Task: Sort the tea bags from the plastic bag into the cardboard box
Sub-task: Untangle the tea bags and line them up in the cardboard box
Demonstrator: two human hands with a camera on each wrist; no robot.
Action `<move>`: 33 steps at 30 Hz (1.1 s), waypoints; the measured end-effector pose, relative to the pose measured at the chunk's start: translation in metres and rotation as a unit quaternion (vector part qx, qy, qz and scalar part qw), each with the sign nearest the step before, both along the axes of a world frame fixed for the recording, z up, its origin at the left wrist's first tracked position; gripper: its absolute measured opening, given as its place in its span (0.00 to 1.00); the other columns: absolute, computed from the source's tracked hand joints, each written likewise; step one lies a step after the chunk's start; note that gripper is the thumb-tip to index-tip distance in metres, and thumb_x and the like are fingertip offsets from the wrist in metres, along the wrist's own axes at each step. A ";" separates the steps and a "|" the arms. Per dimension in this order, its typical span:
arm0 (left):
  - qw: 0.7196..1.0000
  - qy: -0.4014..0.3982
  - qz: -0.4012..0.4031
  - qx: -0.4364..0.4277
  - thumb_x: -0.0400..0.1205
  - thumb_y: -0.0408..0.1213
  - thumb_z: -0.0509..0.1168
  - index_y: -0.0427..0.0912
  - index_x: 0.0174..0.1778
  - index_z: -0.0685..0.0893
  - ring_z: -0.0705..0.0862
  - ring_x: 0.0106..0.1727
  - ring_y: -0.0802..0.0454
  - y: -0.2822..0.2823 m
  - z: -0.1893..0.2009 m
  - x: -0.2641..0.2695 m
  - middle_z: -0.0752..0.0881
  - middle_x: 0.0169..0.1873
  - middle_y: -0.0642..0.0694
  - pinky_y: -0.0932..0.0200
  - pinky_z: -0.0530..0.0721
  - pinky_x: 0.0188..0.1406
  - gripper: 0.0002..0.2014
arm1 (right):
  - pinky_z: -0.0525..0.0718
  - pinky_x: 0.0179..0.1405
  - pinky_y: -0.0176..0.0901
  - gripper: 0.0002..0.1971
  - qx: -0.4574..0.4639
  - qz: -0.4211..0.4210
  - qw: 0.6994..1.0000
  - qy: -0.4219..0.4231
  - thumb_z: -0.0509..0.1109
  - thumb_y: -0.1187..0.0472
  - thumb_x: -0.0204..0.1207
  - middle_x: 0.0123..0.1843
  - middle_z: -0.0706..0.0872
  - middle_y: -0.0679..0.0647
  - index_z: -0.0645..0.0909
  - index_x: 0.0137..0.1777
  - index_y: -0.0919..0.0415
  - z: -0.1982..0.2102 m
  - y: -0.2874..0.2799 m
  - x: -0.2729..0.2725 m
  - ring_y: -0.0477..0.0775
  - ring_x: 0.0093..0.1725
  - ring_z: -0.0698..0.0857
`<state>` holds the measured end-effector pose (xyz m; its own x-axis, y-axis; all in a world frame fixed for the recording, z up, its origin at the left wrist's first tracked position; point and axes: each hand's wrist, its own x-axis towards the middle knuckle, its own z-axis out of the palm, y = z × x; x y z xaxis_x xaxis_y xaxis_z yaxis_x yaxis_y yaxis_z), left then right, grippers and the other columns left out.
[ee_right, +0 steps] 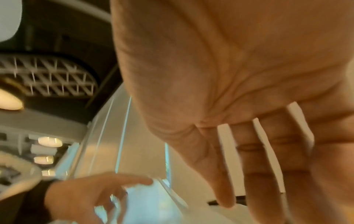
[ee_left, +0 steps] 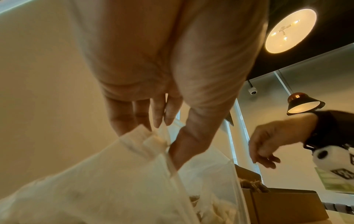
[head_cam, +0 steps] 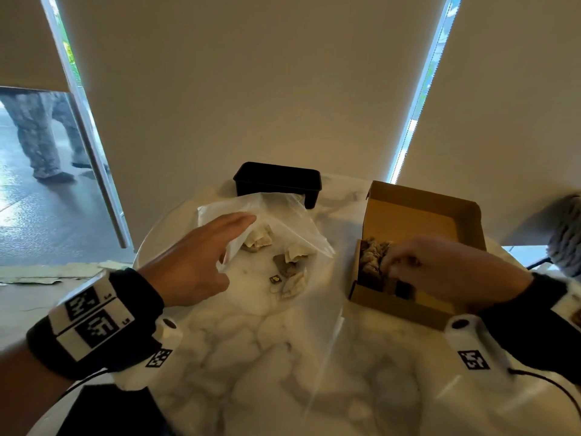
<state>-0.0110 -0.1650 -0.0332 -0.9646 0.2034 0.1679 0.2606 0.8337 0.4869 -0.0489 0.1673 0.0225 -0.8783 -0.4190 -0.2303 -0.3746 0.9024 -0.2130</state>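
Note:
A clear plastic bag (head_cam: pixel 283 221) lies on the marble table (head_cam: pixel 267 357) with several pale tea bags (head_cam: pixel 294 269) inside. My left hand (head_cam: pixel 220 240) pinches the bag's rim between thumb and fingers, which shows close up in the left wrist view (ee_left: pixel 162 136) with the bag (ee_left: pixel 95 189) below. To the right stands the open cardboard box (head_cam: pixel 418 215) with a clump of brownish tea bags (head_cam: pixel 371 256) in its left part. My right hand (head_cam: pixel 440 265) hovers over the box, fingers loose and holding nothing (ee_right: pixel 258 166). The box (ee_left: pixel 283 204) and right hand (ee_left: pixel 268 144) also show in the left wrist view.
A black rectangular container (head_cam: pixel 276 179) stands behind the bag at the table's far edge. A grey fuzzy object (head_cam: pixel 566 234) sits at the far right. Window blinds hang behind the table; a person's legs (head_cam: pixel 41 136) show outside at the left.

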 end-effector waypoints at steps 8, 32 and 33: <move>0.998 0.019 0.011 -0.059 0.74 0.22 0.61 0.63 0.76 0.67 0.68 0.75 0.56 -0.026 -0.005 0.004 0.62 0.79 0.60 0.62 0.69 0.68 0.39 | 0.81 0.29 0.35 0.09 -0.076 0.028 0.996 0.039 0.62 0.58 0.82 0.39 0.86 0.48 0.85 0.53 0.53 0.024 -0.092 -0.070 0.48 0.34 0.85; 0.998 0.003 -0.068 -0.016 0.68 0.17 0.59 0.62 0.80 0.61 0.69 0.53 0.85 -0.016 0.005 0.021 0.58 0.73 0.78 0.89 0.64 0.46 0.48 | 0.74 0.31 0.40 0.10 -0.143 0.017 0.973 0.180 0.64 0.60 0.79 0.34 0.84 0.56 0.83 0.40 0.64 0.052 -0.162 -0.163 0.54 0.34 0.80; 0.998 0.015 -0.063 -0.017 0.68 0.16 0.58 0.62 0.80 0.61 0.67 0.54 0.90 -0.012 0.005 0.021 0.58 0.73 0.78 0.90 0.63 0.48 0.48 | 0.75 0.31 0.40 0.09 -0.175 0.018 0.966 0.189 0.65 0.60 0.80 0.32 0.83 0.53 0.82 0.40 0.62 0.061 -0.157 -0.158 0.53 0.32 0.81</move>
